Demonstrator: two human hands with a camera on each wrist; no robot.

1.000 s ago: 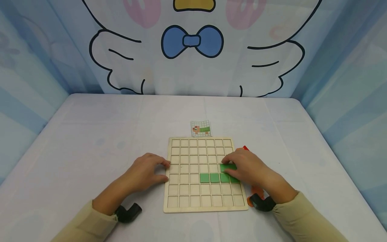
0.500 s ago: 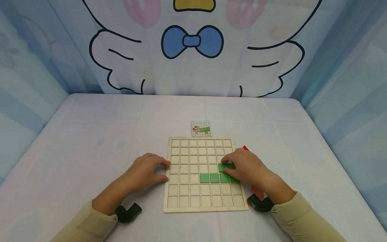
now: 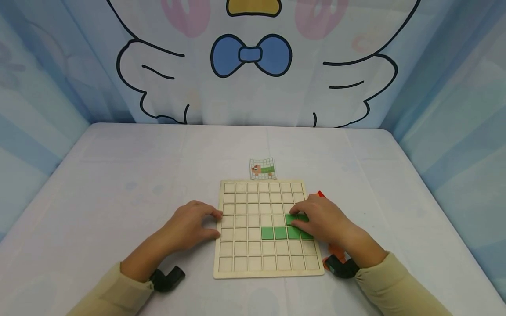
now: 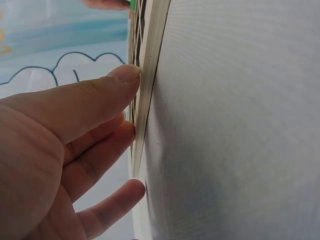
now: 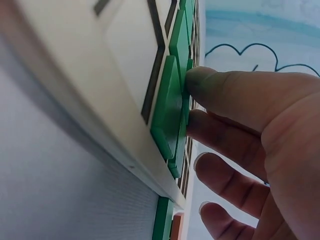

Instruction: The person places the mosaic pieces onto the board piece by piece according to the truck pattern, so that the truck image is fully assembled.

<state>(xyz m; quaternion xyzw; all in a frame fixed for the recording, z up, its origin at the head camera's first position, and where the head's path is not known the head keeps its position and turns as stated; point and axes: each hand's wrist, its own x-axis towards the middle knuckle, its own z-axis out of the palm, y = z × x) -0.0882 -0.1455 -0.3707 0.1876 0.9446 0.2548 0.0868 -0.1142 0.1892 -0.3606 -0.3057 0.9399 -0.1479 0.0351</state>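
A pale wooden grid board (image 3: 241,263) lies flat on the table. My left hand (image 3: 191,224) steadies its left edge, with thumb and fingertips touching the rim and the fingers extended. Near the right side, my right hand (image 3: 326,219) reaches over the board and pinches a green square tile (image 3: 290,219) between thumb and index finger. Just below, a row of green tiles (image 3: 267,233) fills several cells up to the right border, partly hidden by the thumb. In the right wrist view, the thumb tip and a fingertip meet the green tile (image 5: 189,92); the other fingers are spread.
Behind the board lies a small picture card (image 3: 262,168) printed with a green and orange grid pattern. Orange pieces (image 3: 337,251) and a red piece (image 3: 321,194) lie right of the board, partly under the right arm. Another green piece (image 5: 162,220) rests beside the board.
The green tile under my right hand has slid slightly left into line with the tiles below, and the hand has shifted a little with it. My left hand has stayed still.
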